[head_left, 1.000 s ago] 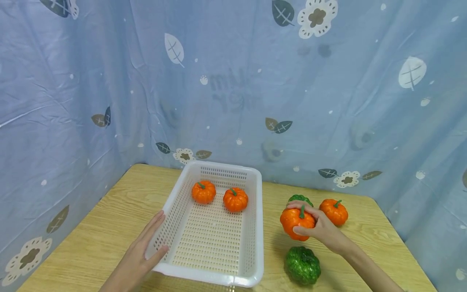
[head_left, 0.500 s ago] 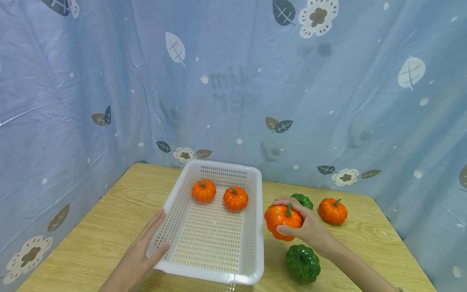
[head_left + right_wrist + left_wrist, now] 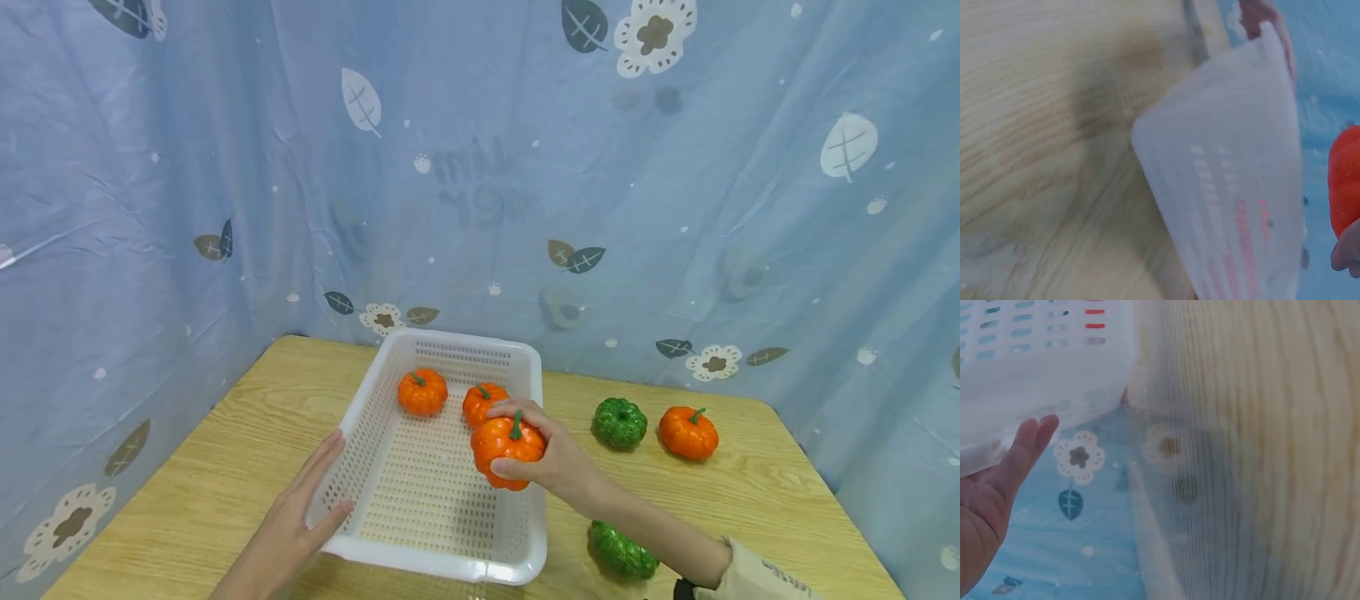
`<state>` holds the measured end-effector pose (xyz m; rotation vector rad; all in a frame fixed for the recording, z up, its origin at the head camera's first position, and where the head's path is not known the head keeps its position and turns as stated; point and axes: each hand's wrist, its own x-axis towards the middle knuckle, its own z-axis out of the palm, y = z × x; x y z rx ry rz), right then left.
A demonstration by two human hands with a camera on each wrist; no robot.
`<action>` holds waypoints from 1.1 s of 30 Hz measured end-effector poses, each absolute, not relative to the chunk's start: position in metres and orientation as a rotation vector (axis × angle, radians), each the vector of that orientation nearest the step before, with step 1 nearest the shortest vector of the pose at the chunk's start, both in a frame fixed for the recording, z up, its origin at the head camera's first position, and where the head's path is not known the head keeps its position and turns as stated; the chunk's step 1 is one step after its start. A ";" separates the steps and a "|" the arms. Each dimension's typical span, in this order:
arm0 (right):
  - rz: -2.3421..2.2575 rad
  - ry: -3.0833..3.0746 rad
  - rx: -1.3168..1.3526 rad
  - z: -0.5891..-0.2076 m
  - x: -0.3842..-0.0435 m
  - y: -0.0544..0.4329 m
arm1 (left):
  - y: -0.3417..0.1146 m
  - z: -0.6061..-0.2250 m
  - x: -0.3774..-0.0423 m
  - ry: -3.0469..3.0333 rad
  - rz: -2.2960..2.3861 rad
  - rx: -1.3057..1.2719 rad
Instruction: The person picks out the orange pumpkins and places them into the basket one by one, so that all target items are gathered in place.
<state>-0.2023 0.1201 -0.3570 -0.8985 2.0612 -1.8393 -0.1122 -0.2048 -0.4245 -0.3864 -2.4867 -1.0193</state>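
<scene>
My right hand grips an orange toy pumpkin by its sides, green stem up, above the right part of a white plastic basket. In the right wrist view the held pumpkin shows at the right edge. Two orange pumpkins lie inside the basket: one pumpkin at the back left, another pumpkin partly hidden behind the held one. My left hand, fingers straight, rests against the basket's left side; in the left wrist view its fingers touch the basket wall.
Right of the basket on the wooden table are a green pumpkin, an orange pumpkin and a nearer green pumpkin, partly covered by my right forearm. A blue patterned curtain hangs behind and at both sides.
My right hand has carried the orange pumpkin leftward, from above the table to over the basket. The far green pumpkin is now uncovered. My left hand stays at the basket's side.
</scene>
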 end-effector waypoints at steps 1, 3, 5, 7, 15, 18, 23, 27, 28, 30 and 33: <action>-1.837 2.044 -0.907 -0.359 -0.203 0.115 | -0.204 -0.425 -0.112 -2.482 -1.019 -0.393; -1.825 2.019 -0.917 -0.362 -0.204 0.105 | -0.204 -0.426 -0.112 -2.479 -1.023 -0.398; -1.809 1.995 -0.910 -0.364 -0.205 0.096 | -0.203 -0.426 -0.112 -2.479 -1.021 -0.398; -1.782 1.988 -0.913 -0.365 -0.206 0.089 | -0.202 -0.426 -0.112 -2.482 -1.024 -0.390; -1.654 2.001 -0.988 -0.354 -0.209 0.061 | -0.203 -0.426 -0.111 -2.490 -1.017 -0.371; -1.632 1.999 -0.983 -0.348 -0.209 0.050 | -0.204 -0.426 -0.111 -2.493 -1.007 -0.368; -1.609 2.004 -1.018 -0.337 -0.214 0.036 | -0.204 -0.425 -0.110 -2.534 -1.017 -0.336; -1.590 1.995 -1.027 -0.328 -0.224 0.029 | -0.203 -0.423 -0.110 -2.558 -1.039 -0.320; -1.589 1.973 -1.031 -0.327 -0.228 0.027 | -0.204 -0.423 -0.110 -2.552 -1.039 -0.327; -1.581 1.893 -1.042 -0.324 -0.236 0.024 | -0.204 -0.423 -0.110 -2.551 -1.035 -0.327; -1.558 1.730 -1.113 -0.323 -0.250 0.019 | -0.204 -0.423 -0.111 -2.541 -1.030 -0.337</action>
